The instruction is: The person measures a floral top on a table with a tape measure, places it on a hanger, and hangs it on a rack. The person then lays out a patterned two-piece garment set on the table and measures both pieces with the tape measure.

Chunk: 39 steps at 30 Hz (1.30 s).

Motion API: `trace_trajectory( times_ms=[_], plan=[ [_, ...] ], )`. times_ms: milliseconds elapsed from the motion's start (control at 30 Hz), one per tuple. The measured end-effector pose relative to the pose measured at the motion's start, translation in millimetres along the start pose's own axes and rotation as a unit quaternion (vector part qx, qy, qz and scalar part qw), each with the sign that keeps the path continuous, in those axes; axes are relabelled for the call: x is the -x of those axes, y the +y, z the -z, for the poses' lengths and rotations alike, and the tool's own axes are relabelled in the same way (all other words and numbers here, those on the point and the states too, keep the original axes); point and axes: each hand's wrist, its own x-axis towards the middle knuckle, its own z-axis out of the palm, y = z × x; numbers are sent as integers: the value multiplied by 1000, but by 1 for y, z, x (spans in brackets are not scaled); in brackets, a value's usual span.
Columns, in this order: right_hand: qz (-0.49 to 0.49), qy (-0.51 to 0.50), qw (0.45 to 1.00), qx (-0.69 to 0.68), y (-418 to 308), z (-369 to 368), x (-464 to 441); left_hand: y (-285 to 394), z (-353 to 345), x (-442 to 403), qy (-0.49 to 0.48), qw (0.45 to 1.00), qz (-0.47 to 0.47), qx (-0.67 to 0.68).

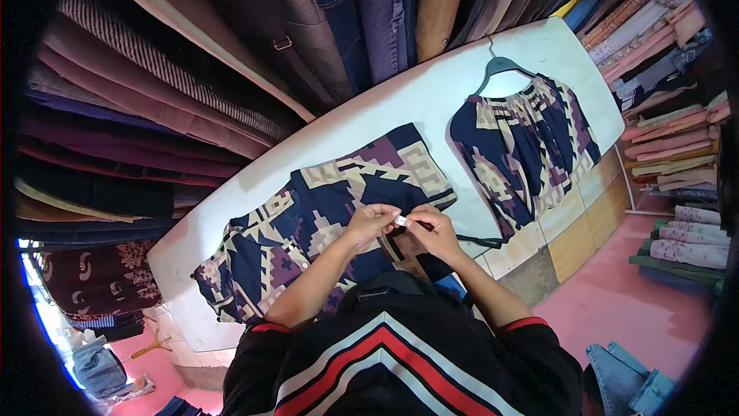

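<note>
My left hand (373, 225) and my right hand (433, 233) meet over the table, fingertips closed in a pinch on a small white tag (400, 220). What is printed on it is too small to read. Beneath my hands a navy, cream and purple patterned garment (362, 189) lies spread out, its lower part hidden by my arms and body. To the right, a gathered garment (531, 139) in the same pattern lies with a dark hanger (502, 66) at its top.
The long white table (431, 96) has rounded ends. Dark trousers and other clothes (369, 16) hang in a row along its far side. Folded clothes (670, 154) are stacked at the right, and jeans (623, 377) sit low right above a pink floor (654, 316).
</note>
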Motion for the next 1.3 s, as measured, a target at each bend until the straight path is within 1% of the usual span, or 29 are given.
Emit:
trace_trajectory(
  times_ms=[33,67,100,167,200,233,300,333,467,533,567,633,700,767,833,900,1100,1300],
  plan=[
    [4,5,1000,18,2,-1,-1,1,3,-2,1,1000,-15,7],
    [8,9,999,35,4,-1,-2,2,5,-5,50,998,-26,-33],
    [11,12,998,54,5,-2,-2,9,6,-7,87,990,-89,-69],
    [-9,39,996,73,2,-3,-1,22,20,-16,183,945,-202,-182],
    [-20,52,995,84,0,-4,-1,26,32,-27,230,927,-221,-197],
    [-7,61,994,94,0,-3,0,33,41,-35,276,907,-240,-211],
    [21,79,990,117,-1,0,1,48,56,-47,322,863,-290,-258],
    [7,75,988,135,-2,2,2,54,59,-51,344,839,-314,-281],
    [-12,62,986,154,0,7,5,67,51,-52,385,805,-276,-356],
    [-11,55,983,174,-4,10,6,62,60,-63,397,773,-312,-385],
    [9,49,980,195,-1,12,9,59,65,-68,402,756,-329,-399],
    [51,35,970,234,6,21,15,59,66,-71,402,775,-316,-371],
    [14,32,977,210,6,32,23,58,70,-75,403,787,-321,-339],
    [-43,32,979,195,2,41,31,57,74,-77,398,791,-309,-349],
    [-48,42,971,232,2,44,35,56,76,-79,399,786,-296,-368],
    [-62,49,964,252,1,45,38,55,78,-80,394,795,-285,-363],
    [-63,16,949,309,-6,37,37,58,76,-78,388,803,-269,-363],
    [-77,13,943,324,-9,36,35,56,80,-80,383,810,-267,-356]
  ],
)
